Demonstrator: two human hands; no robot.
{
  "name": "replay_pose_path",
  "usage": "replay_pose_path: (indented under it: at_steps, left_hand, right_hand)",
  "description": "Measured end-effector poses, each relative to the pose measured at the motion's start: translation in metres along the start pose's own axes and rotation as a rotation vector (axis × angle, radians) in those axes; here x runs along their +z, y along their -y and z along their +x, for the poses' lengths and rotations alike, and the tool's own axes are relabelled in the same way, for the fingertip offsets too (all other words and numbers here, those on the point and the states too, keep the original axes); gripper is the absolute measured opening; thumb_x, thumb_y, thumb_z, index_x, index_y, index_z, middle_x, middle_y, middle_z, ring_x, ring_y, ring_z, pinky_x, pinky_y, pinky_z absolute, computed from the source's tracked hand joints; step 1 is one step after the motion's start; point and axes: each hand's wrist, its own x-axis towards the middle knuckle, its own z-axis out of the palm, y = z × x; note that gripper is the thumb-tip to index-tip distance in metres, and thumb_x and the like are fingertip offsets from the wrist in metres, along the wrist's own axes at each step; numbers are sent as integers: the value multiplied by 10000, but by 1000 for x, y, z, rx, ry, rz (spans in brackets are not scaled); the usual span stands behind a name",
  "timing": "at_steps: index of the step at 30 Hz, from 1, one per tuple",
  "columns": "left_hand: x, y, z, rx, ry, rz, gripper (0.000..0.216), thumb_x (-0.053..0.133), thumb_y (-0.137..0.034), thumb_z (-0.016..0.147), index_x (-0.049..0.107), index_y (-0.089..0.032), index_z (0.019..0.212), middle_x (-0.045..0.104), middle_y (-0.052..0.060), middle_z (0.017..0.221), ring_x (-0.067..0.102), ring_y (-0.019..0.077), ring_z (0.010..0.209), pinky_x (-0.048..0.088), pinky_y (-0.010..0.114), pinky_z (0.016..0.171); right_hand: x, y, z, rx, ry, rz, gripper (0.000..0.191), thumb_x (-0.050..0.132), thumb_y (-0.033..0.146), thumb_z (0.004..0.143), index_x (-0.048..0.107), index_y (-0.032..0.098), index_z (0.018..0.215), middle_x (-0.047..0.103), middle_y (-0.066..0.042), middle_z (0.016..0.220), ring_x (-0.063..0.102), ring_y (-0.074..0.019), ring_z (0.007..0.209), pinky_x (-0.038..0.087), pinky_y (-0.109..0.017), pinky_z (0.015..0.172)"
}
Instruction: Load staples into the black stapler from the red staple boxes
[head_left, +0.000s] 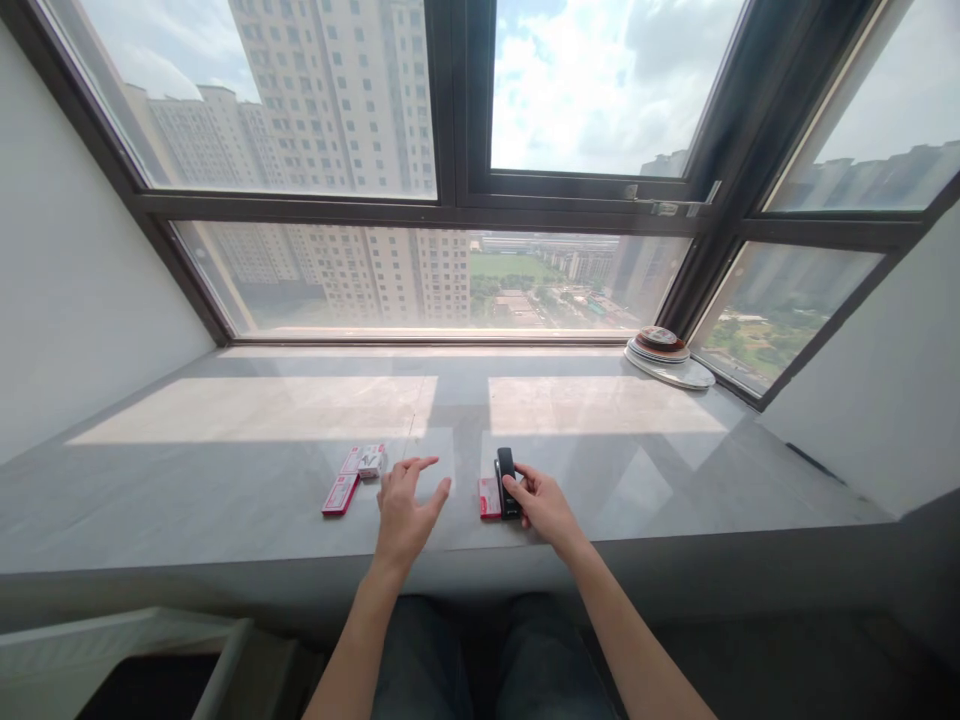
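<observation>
My right hand (546,505) grips a black stapler (507,484) near the front of the pale windowsill, thumb on its near side. Directly left of the stapler lies a small red-and-white box (489,498), partly hidden behind it. My left hand (409,508) hovers over the sill with thumb and fingers apart, holding nothing. To its left are a flat red-and-white box (340,495), another like it (352,460) farther back, and a small white box (371,461) beside that one.
A stack of plates or round lids (667,358) stands in the far right corner of the marble-like sill (247,480), against the window frame (450,215). Below the sill at the left is a white container (127,640) with something dark inside.
</observation>
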Motion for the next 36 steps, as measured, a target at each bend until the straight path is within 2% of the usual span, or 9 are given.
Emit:
replay_pose_path:
  at_steps: [3, 5, 8, 12, 15, 21, 28, 32, 36]
  left_hand:
    - [-33, 44, -3, -366, -336, 295, 474, 555, -507, 896, 589, -229, 1278, 527, 156, 1312, 428, 406, 1234, 369, 569, 995]
    - [-50, 72, -7, -459, -287, 392, 545, 548, -522, 887, 541, -235, 1351, 536, 166, 1294, 438, 420, 1202, 370, 588, 966]
    - [-60, 91, -14, -402, -61, 441, 577, 536, -558, 881, 517, -299, 1396, 598, 131, 1199, 498, 393, 1125, 377, 572, 948]
    - [-53, 79, -16, -144, 282, 321, 712, 649, -648, 779, 528, -319, 1399, 628, 91, 1178, 544, 357, 1131, 412, 468, 944]
    - [-42, 58, -9, 2, 432, 120, 733, 740, -609, 715, 568, -284, 1350, 638, 64, 1139, 592, 298, 1076, 445, 386, 921]
    - [2, -2, 9, 174, 367, -161, 566, 787, -512, 727, 638, -273, 1217, 602, 65, 1193, 576, 266, 1129, 461, 371, 966]
    - [46, -42, 15, 303, 508, -165, 696, 864, -542, 631, 647, -286, 1241, 658, 63, 1115, 569, 297, 1059, 460, 401, 928]
    - [37, -35, 14, 329, 491, -182, 879, 822, -587, 685, 489, -312, 1451, 592, 77, 1327, 523, 305, 1200, 426, 415, 1017]
    - [-3, 3, 38, 245, 228, -120, 453, 449, -459, 996, 521, -314, 1420, 538, 38, 1430, 437, 250, 1334, 331, 405, 1131]
  right_hand:
    - [0, -1, 0, 4, -15, -4, 666, 615, 639, 867, 588, 169, 1338, 467, 87, 626, 480, -92, 382, 383, -231, 380]
    - [-1, -1, -1, 11, -8, 5, 660, 615, 636, 866, 581, 175, 1337, 470, 88, 626, 483, -93, 385, 390, -233, 388]
    - [-1, 1, -1, 25, 9, 14, 657, 612, 638, 867, 569, 184, 1340, 467, 93, 614, 494, -99, 388, 401, -234, 401]
    - [-1, 1, -1, 27, 9, 5, 654, 616, 646, 863, 571, 187, 1326, 464, 95, 613, 498, -100, 386, 395, -233, 400]
    - [-1, 2, -2, 18, 10, 14, 642, 610, 641, 871, 570, 189, 1324, 463, 95, 622, 498, -97, 386, 394, -232, 400]
    - [-1, 2, 0, 24, -4, -11, 662, 614, 659, 854, 578, 175, 1304, 481, 93, 603, 497, -102, 378, 389, -233, 391]
    - [-2, 1, 0, 7, 14, -2, 661, 605, 666, 862, 567, 180, 1309, 507, 87, 616, 475, -97, 369, 363, -233, 367]
    - [-2, 2, -1, 11, 13, 9, 636, 609, 655, 865, 575, 193, 1300, 495, 87, 625, 463, -94, 369, 363, -233, 363]
    - [-1, 5, -3, 34, 4, 8, 639, 611, 657, 861, 574, 196, 1301, 469, 88, 623, 449, -89, 386, 371, -225, 375]
